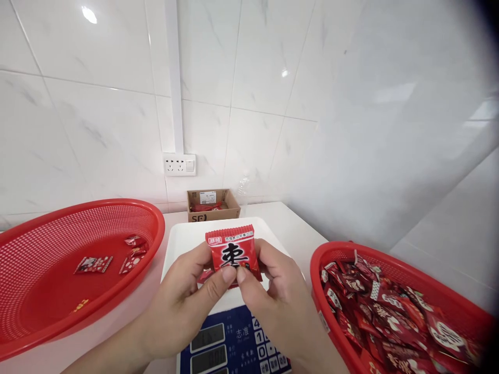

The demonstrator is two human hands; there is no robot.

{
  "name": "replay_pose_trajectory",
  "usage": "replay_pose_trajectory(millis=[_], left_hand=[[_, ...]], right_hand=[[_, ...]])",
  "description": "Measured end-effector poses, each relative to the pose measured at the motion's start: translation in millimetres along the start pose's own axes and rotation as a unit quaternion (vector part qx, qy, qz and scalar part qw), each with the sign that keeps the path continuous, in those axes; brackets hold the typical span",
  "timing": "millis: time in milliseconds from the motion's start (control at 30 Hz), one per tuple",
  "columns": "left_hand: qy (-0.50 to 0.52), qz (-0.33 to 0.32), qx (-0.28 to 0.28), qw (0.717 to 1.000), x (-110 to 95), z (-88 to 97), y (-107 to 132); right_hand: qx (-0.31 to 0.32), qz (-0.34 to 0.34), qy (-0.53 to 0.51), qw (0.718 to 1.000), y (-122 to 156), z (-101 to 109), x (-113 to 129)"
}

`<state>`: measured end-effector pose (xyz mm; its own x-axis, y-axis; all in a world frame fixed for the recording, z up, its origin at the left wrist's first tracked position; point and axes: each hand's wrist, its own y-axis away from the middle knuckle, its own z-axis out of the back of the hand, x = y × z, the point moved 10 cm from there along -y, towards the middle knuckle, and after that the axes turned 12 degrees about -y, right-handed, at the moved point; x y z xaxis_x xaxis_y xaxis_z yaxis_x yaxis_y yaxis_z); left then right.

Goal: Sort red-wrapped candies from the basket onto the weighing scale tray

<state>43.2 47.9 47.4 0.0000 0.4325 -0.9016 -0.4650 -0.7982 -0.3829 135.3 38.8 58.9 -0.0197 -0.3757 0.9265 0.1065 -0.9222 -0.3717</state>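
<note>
Between both my hands is a small red snack packet (230, 251) with a serrated top edge and a large black character on its front. My left hand (191, 288) grips its left side, the thumb across the lower front. On the other side my right hand (275, 291) pinches it the same way, the thumb tips nearly meeting. The packet is held upright over the white pan of a digital scale (180, 243). Part of another red wrapper shows behind my left fingers; what it belongs to is hidden. My wrists partly cover the scale's blue keypad and display panel (234, 337).
A red perforated basket (23, 239) on the left holds a few packets (93, 265). Another red basket (327, 249), at right, is heaped with dark red packets (393, 317). Behind the scale stand a cardboard box (230, 212) and a clear plastic bottle (244, 187), near the tiled wall.
</note>
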Motion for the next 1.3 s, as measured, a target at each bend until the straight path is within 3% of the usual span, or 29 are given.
replay_pose_trajectory(millis=[300,500,667,833,1000,1133,1300], left_hand=[[0.052,0.016,0.001,0.999,-3,-0.8,-1],[0.124,0.034,0.005,0.992,2,0.9,-7],[0.145,0.043,0.036,0.988,6,-5.1,-8],[0.097,0.073,0.002,0.993,12,1.5,-7],[0.068,0.072,-0.039,0.994,11,8.0,-7],[0.051,0.069,-0.076,0.993,11,15.3,-3],[0.09,0.065,-0.061,0.992,13,13.3,-2]], right_hand=[[-0.03,-0.015,-0.045,0.998,2,4,-3],[0.033,0.009,-0.043,0.998,-1,5,6],[0.021,0.027,0.003,0.999,0,10,12],[-0.01,0.004,0.002,1.0,3,11,9],[0.021,0.033,0.061,0.997,4,2,14],[0.011,0.056,0.085,0.995,5,2,15],[0.012,0.028,0.033,0.999,5,1,9]])
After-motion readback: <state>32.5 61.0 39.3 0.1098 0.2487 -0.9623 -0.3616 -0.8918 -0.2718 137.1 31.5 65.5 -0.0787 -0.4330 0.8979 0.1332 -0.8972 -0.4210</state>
